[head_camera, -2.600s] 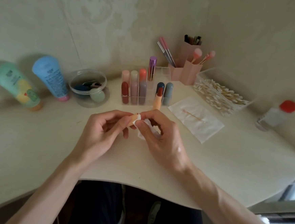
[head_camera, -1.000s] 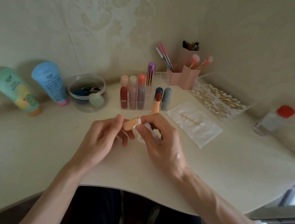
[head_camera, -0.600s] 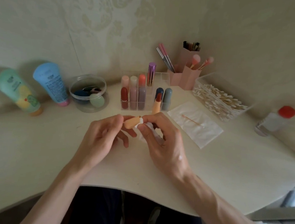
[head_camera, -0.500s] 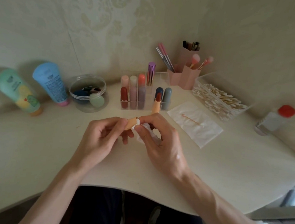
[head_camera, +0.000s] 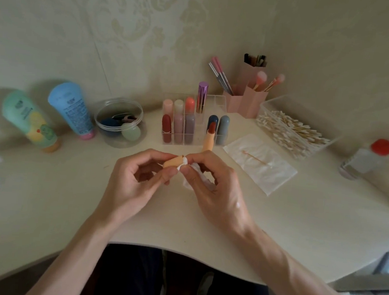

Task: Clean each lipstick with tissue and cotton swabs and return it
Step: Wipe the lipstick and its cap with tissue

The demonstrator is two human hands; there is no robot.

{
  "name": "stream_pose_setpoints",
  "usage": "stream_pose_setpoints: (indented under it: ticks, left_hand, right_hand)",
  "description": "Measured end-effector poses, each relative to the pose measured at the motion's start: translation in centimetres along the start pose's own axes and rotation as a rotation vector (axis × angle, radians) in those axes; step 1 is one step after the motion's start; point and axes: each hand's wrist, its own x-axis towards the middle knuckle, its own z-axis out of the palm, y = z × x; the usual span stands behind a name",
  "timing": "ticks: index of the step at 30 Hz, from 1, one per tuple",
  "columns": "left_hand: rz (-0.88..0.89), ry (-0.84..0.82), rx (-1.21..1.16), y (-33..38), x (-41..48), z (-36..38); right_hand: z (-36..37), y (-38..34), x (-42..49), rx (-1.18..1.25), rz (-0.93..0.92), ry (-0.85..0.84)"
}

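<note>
- Wiping step: left hand [head_camera: 135, 180] pinches peach plastic lipstick cap [head_camera: 173, 162]; right hand [head_camera: 213, 188] grips crumpled white tissue [head_camera: 187, 183] at its mouth.
- Next, probably: recap peach-cased red lipstick [head_camera: 209, 138] standing at twelve o'clock.

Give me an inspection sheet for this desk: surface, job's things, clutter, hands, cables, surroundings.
Surface: pale desk, curved front edge.
Job's things: peach cap held sideways, tissue wad against its end; uncapped lipstick upright before the clear organizer; swab box; flat tissue with one swab on it.
Clutter: green tube, blue tube, sponge jar, pink brush holders, red-capped bottle.
Hands: left hand pinches the cap; right hand pinches the wad.
Cables: nothing seen.
Surroundings: patterned wall; dark-clothed legs under the desk.
</note>
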Motion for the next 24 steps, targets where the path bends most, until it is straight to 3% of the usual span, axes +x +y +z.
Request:
stream_pose_setpoints:
  ticks: [7,14,19,24]
  left_hand:
    - [-0.092,-0.049,-0.09,0.5,-0.1,0.5]
    - [-0.009,0.039,-0.015,0.3,-0.2,0.1]
    - [0.138,0.135,0.191,0.1,-0.6,0.2]
    - [-0.003,0.143,-0.072,0.0,-0.3,-0.1]
  right_hand:
    - [-0.3,-0.5,0.0,-0.021,-0.037,0.014]
    - [-0.1,-0.2,-0.1,0.045,0.007,-0.01]
    - [-0.3,0.0,0.0,0.062,0.087,-0.062]
    - [-1.4,-1.0,0.3,0.345,0.204,0.047]
